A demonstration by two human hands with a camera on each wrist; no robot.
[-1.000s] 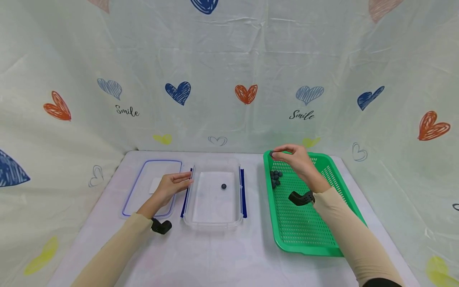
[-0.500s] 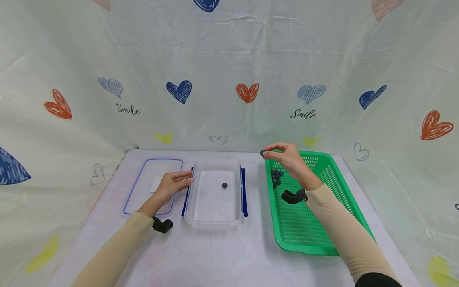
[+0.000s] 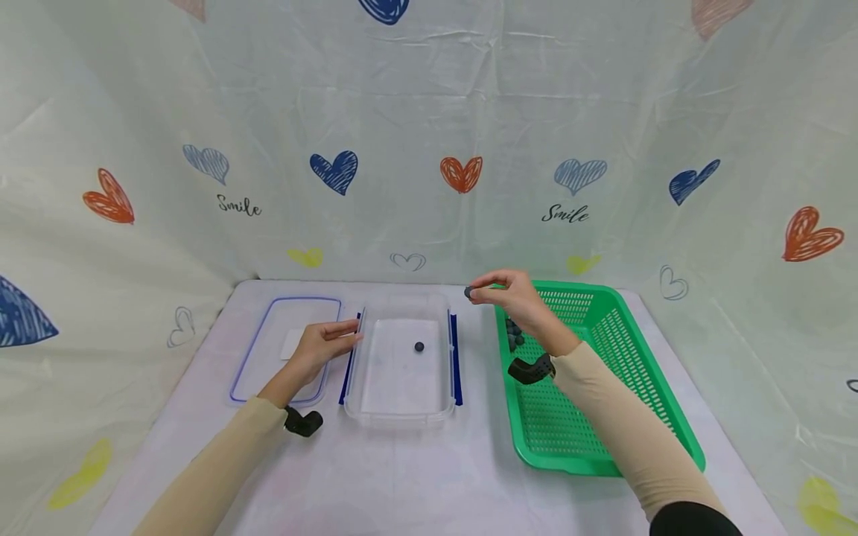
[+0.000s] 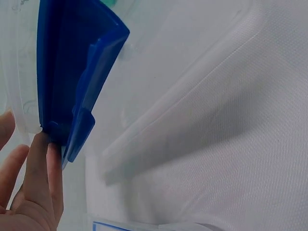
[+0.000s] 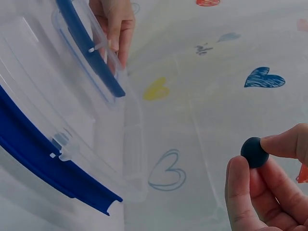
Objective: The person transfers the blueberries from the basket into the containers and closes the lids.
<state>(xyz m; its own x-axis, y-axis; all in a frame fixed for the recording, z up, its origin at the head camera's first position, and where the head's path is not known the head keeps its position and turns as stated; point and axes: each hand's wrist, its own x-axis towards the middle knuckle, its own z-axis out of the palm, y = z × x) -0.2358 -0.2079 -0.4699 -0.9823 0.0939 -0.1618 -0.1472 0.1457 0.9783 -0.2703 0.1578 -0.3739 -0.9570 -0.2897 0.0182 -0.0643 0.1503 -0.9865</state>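
A clear plastic container (image 3: 402, 413) with blue side latches stands on the table, a single small dark blue ball (image 3: 418, 347) inside. My left hand (image 3: 318, 350) holds its left rim, fingers beside the blue latch (image 4: 72, 62) in the left wrist view. Between thumb and fingertips, my right hand (image 3: 512, 298) pinches another dark blue ball (image 5: 255, 152), raised just left of the basket's far left corner. Several similar balls (image 3: 515, 333) lie along the left side of the green basket (image 3: 536, 458), partly hidden by the right hand.
A clear lid with a blue rim (image 3: 244, 357) lies flat to the left of the container, partly behind the left hand. The white-covered table (image 3: 402, 476) ends at the back against a hanging sheet (image 3: 402, 112) printed with hearts.
My right hand has moved left with the pinched ball, from above the basket's far left corner to just beyond its left edge. The left hand has kept its place on the container.
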